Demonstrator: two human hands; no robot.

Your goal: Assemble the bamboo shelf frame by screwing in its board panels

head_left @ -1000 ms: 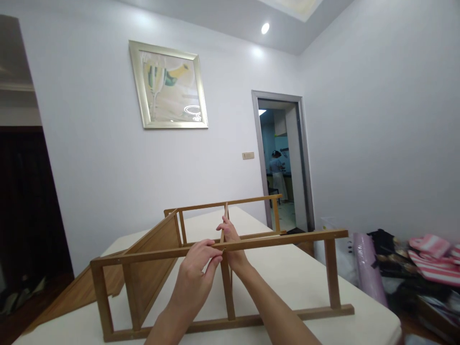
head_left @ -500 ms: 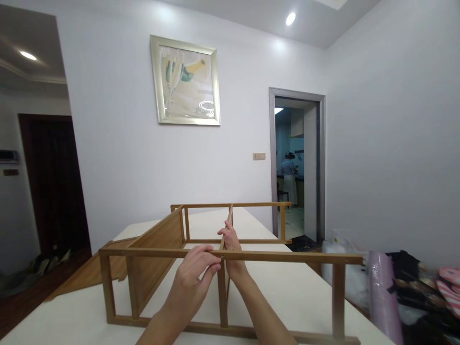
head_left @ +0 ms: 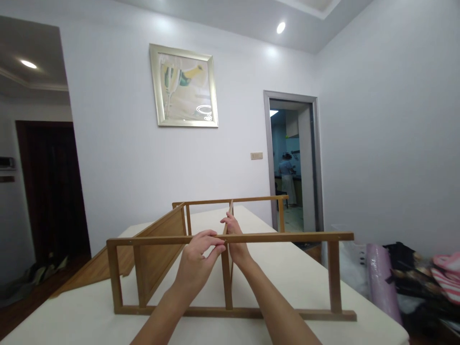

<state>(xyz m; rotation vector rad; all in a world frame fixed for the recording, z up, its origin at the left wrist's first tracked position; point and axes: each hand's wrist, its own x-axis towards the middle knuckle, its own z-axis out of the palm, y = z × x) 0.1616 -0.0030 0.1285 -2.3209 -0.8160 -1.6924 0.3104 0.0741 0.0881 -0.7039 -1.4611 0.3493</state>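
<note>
Wooden frame point(head_left: 287, 236) on white table point(head_left: 280, 282), standing on its long rails, right end stopping short of the table's right edge. Left hand point(head_left: 200, 256): fingertips pinched on a tiny piece point(head_left: 225, 241) at the near top rail, too small to identify. Right hand point(head_left: 238, 251): behind that rail, fingers over the top edge of the middle board point(head_left: 232, 207); can't tell if clamped. Hands just beside each other. Right bay open, tabletop showing through; left bay narrower, ending at solid panel point(head_left: 163, 251). Loose panel point(head_left: 86, 274) along table's left edge. Purple roll point(head_left: 381, 278) beyond table's right edge.
</note>
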